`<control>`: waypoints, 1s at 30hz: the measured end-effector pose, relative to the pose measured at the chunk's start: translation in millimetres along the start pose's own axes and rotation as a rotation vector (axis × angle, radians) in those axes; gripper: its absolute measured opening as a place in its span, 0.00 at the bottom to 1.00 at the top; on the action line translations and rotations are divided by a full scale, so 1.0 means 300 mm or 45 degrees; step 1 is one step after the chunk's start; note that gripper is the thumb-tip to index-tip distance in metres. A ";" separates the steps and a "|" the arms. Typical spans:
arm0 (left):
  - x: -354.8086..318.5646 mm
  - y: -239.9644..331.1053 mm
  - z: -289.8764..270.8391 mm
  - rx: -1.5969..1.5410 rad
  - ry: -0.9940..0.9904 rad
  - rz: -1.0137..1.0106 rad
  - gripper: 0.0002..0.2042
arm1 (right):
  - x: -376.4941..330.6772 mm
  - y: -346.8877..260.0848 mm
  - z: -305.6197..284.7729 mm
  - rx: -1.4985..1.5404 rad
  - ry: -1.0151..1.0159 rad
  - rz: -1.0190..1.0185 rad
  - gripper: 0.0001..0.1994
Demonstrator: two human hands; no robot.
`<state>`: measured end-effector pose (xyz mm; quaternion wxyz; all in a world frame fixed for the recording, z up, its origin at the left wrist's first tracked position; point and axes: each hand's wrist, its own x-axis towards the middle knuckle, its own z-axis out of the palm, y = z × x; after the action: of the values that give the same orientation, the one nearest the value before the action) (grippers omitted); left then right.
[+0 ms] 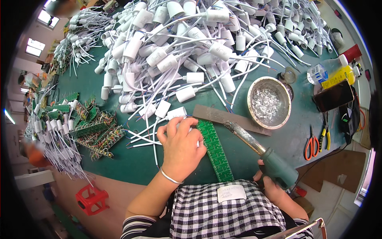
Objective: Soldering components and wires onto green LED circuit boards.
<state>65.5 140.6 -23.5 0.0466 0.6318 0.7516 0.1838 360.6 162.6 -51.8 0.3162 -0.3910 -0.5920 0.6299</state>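
Note:
My left hand (181,145), with a bangle at the wrist, has its fingers bent together at the far end of a green circuit board strip (217,151). What those fingers pinch is mostly hidden; a bit of white shows beneath them. Just beyond them lie white lamp holders (176,113) with white cables. Wrapped round the thick green handle of a soldering iron (281,170) is my right hand (273,188). The iron's metal barrel points up and left, its dark tip close to a flat grey-brown bar (234,119) lying across the strip's far end.
A large heap of cabled white lamp holders (171,55) covers the far table. To the right stand a round bowl (269,102) of silvery bits, orange-handled scissors (311,146), yellow-handled pliers (326,137), a phone (333,96) and bottles. Populated green boards (89,123) pile up at left.

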 end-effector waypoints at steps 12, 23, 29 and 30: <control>-0.009 0.024 -0.001 0.108 0.043 0.009 0.05 | -0.016 -0.016 -0.022 0.117 -0.052 0.126 0.22; -0.099 -0.031 -0.041 0.087 0.013 -0.049 0.15 | -0.009 -0.003 -0.018 0.126 0.034 0.075 0.20; -0.120 -0.050 -0.072 0.416 0.046 0.273 0.14 | 0.005 -0.012 0.007 0.224 0.264 0.101 0.19; -0.110 -0.044 -0.076 0.421 0.047 0.251 0.14 | 0.006 -0.014 0.012 0.269 0.362 0.108 0.19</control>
<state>52.9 101.8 -12.1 -0.0899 0.6978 0.7068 0.0732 356.3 162.8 -47.9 0.4092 -0.4652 -0.4550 0.6397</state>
